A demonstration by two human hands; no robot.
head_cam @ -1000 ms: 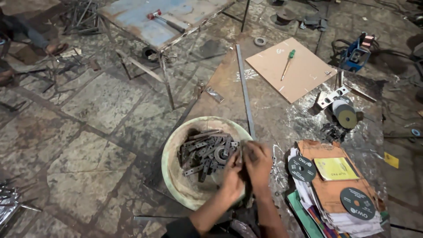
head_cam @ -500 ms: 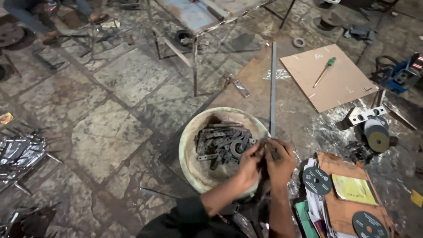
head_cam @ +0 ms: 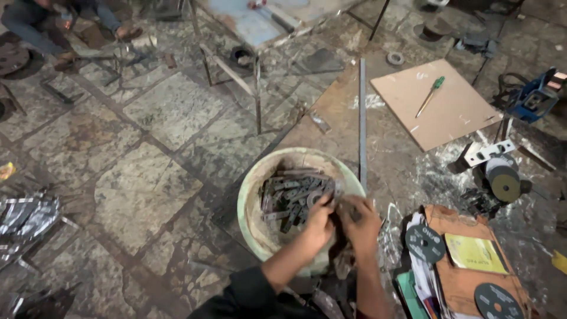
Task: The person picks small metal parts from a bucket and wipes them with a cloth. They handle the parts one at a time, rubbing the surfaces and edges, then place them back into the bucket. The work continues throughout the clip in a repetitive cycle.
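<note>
Dark metal parts [head_cam: 289,195] fill a pale bowl [head_cam: 251,195] on the stone floor. At its 4 o'clock rim, the left hand [head_cam: 319,221] and right hand [head_cam: 360,221] press together, pinching a small part between them. A steel bar [head_cam: 362,118] runs toward 12 o'clock; cutting discs [head_cam: 424,243] lie at 3 o'clock.

Cracked, grimy stone-slab floor [head_cam: 159,112] under dim light, with a blue-topped metal-legged table [head_cam: 254,26] standing on it.

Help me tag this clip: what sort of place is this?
Probably a metalwork shop floor: a bucket of metal pieces by both hands, an angle grinder, cutting discs and a long steel bar.
</note>
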